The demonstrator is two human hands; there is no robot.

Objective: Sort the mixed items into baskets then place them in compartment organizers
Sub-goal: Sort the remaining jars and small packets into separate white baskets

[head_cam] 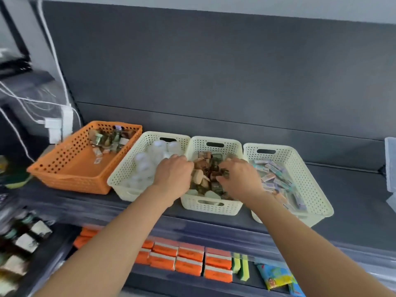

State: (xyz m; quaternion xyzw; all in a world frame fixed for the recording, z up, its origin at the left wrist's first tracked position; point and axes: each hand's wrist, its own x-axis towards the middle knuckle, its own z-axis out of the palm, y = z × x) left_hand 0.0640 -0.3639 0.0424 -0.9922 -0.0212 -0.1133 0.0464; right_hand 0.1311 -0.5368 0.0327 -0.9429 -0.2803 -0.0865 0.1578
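Note:
Four perforated baskets stand in a row on a dark shelf. An orange basket at the left holds a few mixed small bottles and packets. A cream basket holds white round containers. The middle cream basket holds brown and green small items. The right cream basket holds pale flat packets. My left hand and my right hand both reach into the middle basket, fingers curled down among the items. What each hand holds is hidden.
Below the shelf lie rows of orange boxes, yellow-green packets and a colourful packet. Small dark bottles with labels stand at the lower left. White cables and plugs hang at the left. A clear container's edge shows at the right.

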